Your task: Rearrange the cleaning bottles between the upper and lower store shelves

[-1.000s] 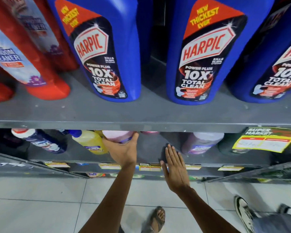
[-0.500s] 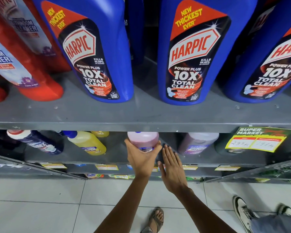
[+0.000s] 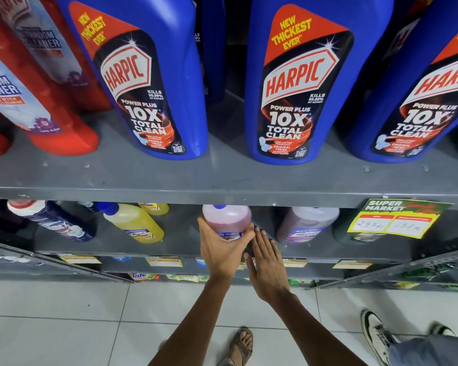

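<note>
Tops of 3 blue Harpic bottles (image 3: pixel 296 83) beyond the frame – pink bottle's (image 3: pixel 226 219) cap under the upper shelf (image 3: pixel 169 180)

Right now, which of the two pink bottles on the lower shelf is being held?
The left pink bottle: the left hand wraps its body. The other pink bottle, farther right, stands untouched; the right hand lies open between them.

Bright, even light from above is washing the blue bottles (image 3: pixel 154 83) and grey upper shelf (image 3: pixel 222 178), leaving soft glare on the glossy labels. The lower shelf (image 3: pixel 185 247) is sitting in the upper one's shadow, dim and murky. Wide-angle distortion is bending the shelf edges and leaning the bottles outward toward the corners.
</note>
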